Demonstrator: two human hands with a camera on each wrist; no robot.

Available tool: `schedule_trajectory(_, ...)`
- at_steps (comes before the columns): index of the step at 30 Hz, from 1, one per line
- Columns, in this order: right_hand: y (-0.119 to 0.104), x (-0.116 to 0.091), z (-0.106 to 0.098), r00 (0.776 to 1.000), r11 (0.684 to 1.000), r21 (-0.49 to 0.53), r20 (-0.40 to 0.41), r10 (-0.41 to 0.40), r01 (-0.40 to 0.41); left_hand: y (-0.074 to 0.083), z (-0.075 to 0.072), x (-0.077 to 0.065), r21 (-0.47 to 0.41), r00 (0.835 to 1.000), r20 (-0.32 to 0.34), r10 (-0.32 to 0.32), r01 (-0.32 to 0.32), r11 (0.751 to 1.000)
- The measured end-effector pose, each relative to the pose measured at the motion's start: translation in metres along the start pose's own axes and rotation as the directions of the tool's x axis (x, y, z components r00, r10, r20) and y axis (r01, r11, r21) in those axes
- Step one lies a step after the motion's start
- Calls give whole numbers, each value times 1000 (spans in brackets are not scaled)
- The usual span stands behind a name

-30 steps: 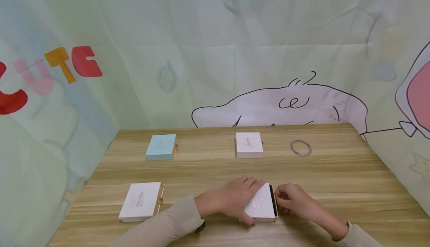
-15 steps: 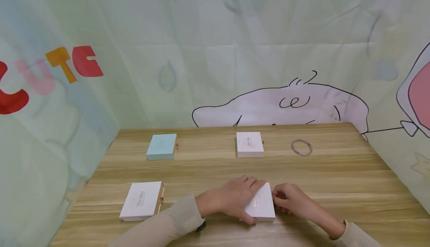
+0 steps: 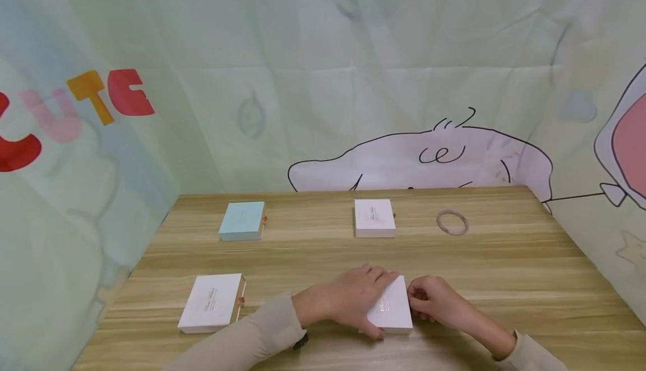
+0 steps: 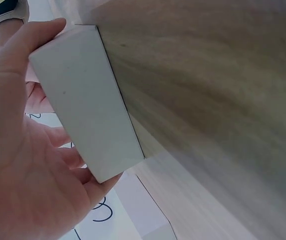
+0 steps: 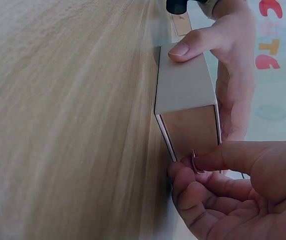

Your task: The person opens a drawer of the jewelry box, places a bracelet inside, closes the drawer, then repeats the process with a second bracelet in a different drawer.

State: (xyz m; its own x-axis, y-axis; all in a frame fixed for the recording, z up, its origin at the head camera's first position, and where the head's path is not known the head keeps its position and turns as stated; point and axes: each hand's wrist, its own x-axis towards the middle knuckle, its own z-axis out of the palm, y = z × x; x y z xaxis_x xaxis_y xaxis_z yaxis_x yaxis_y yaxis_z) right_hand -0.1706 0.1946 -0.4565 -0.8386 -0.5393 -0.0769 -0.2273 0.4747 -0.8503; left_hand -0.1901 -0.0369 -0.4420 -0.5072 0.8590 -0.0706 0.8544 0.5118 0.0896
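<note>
A white drawer-style gift box (image 3: 396, 310) with small printed lettering lies on the table near the front. My left hand (image 3: 348, 299) spans its top and grips it, thumb on the near side and fingers on the far side; the left wrist view shows the box's plain back end (image 4: 88, 107) within the hand. At the opposite end, my right hand (image 3: 440, 302) pinches the small ribbon pull tab (image 5: 195, 161) on the copper-coloured drawer front (image 5: 187, 130). That drawer sits inside the sleeve, its front close to the sleeve's edges.
Another white box (image 3: 212, 302) lies at the front left, beyond my left forearm. Farther back are a light blue box (image 3: 243, 219), a smaller white box (image 3: 374, 217) and a greyish ring (image 3: 438, 222). Printed cloth (image 3: 303, 79) hangs behind the wooden table (image 3: 313, 247).
A second ago the drawer stood slightly out with a dark gap showing. My right hand has moved left with it, and the gap is gone. My left hand keeps its grip.
</note>
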Motion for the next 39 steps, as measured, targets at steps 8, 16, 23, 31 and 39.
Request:
schedule_trajectory(8,-2,0,-6,999,1000,-1,47,-1,1,-2,-1,-2,-40,1000,10,12,-12,999)
schedule_trajectory(16,-2,0,-16,999,998,68,44,-3,0,-6,-3,-2,-113,1000,-6,-8,7,994)
schedule_trajectory(23,-4,6,-24,1000,998,70,27,2,-4,-11,-10,0,-122,999,-34,-16,12,992)
schedule_trajectory(31,-6,18,-39,1000,999,51,7,-14,14,-21,-22,3,-153,997,-71,-35,24,988)
schedule_trajectory(39,-9,30,-50,998,997,74,-41,36,-33,-31,-33,10,-114,993,-99,-57,46,992)
